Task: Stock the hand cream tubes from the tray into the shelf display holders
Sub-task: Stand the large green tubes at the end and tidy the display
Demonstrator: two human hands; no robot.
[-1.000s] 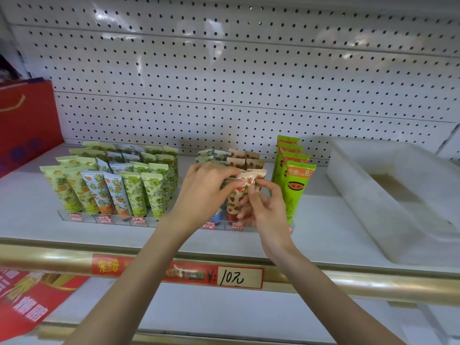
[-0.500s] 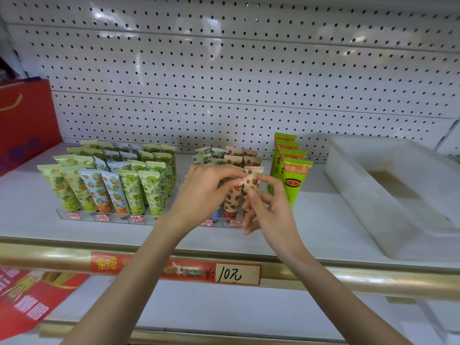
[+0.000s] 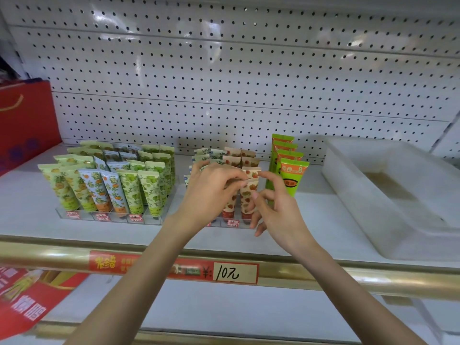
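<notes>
A strawberry-print hand cream tube [image 3: 249, 192] stands upright in the front row of the clear middle display holder [image 3: 234, 224], beside a matching tube [image 3: 230, 202]. My left hand [image 3: 211, 192] pinches its crimped top edge between thumb and forefinger. My right hand [image 3: 276, 210] is at the tube's right side, with loosely bent fingertips touching it and the tube behind. The white plastic tray [image 3: 348, 195] at the right shows no tubes inside. A second holder [image 3: 112, 217] at the left is full of fruit-print tubes [image 3: 129, 188].
Tall green tubes [image 3: 293, 175] stand in a row just right of my right hand. A red gift bag [image 3: 25, 120] sits at the far left. White pegboard [image 3: 224, 83] backs the shelf. A gold front rail carries a "10" price tag [image 3: 234, 272].
The strawberry tube went from tilted between both hands to upright in the holder's front row. My right hand has let go of its top and its fingers have spread beside it.
</notes>
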